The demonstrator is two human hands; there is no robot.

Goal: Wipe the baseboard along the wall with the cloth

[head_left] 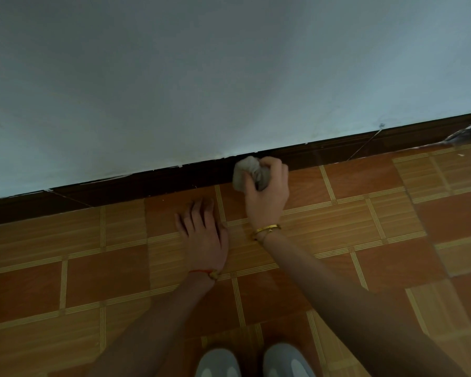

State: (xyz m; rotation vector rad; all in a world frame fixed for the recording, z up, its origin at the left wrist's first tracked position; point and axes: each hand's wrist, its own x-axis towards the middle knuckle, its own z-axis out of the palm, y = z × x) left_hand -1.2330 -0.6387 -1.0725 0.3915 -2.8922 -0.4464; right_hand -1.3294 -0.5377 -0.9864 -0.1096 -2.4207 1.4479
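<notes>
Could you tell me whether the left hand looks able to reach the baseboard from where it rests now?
Probably yes. The left hand lies flat on the floor tiles, fingers pointing at the baseboard, with only bare tile between them. The right hand, holding the cloth, works off to one side.

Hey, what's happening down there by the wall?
A person is crouched on the tiled floor, cleaning. The right hand grips a bunched grey cloth and presses it against the dark baseboard below the pale wall. The left hand rests flat on the floor as support.
</notes>
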